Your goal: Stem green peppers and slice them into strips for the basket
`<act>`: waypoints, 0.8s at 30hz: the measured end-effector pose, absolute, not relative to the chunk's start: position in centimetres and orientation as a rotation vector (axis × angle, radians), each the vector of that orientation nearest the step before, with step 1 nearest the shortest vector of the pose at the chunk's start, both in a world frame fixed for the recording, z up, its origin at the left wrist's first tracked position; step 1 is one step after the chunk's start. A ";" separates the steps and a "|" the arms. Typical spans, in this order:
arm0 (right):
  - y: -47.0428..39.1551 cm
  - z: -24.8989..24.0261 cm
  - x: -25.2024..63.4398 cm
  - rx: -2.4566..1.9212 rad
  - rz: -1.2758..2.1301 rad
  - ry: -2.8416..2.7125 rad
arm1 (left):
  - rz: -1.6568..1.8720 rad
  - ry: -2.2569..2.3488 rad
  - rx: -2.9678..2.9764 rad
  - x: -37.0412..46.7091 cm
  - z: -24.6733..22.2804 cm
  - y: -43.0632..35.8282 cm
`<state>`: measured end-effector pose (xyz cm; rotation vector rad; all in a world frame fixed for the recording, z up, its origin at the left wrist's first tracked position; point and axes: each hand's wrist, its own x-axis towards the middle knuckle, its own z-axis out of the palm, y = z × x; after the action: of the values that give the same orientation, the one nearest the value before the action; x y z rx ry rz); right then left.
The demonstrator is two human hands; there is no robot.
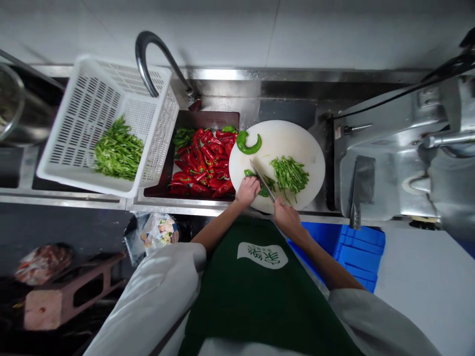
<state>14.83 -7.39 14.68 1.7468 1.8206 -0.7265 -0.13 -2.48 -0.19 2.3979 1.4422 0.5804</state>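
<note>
On the round white cutting board (pixel 276 141), my right hand (pixel 286 217) grips the handle of a knife (pixel 262 181). The blade lies over a green pepper (pixel 264 190) near the board's front edge. My left hand (pixel 248 191) is closed on that pepper, left of the blade; its fingertips are curled. A pile of thin green slices (pixel 291 174) sits right of the blade. One whole curved green pepper (pixel 248 143) rests at the board's upper left.
Left of the board, a sink (pixel 208 117) holds many red peppers (pixel 202 163) and some green ones. A white basket (pixel 156 143) with sliced greens (pixel 118 151) stands further left, under a faucet (pixel 143 54). A cleaver (pixel 361 185) lies on the metal machine at the right.
</note>
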 end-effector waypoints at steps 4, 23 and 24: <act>-6.3 14.1 14.4 1.794 -0.703 1.872 | 0.581 1.464 2.385 -0.2 -0.3 -2.5; -7.9 15.3 13.5 1.802 -0.747 1.826 | 0.658 1.199 2.370 -2.1 -0.4 -1.7; -7.7 15.1 13.2 1.808 -0.748 1.822 | 0.653 1.203 2.365 -2.0 -0.4 -1.7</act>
<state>13.16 -7.69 15.09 1.8079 1.8225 -0.7483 -1.98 -1.70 -0.43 2.3646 1.2030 0.6534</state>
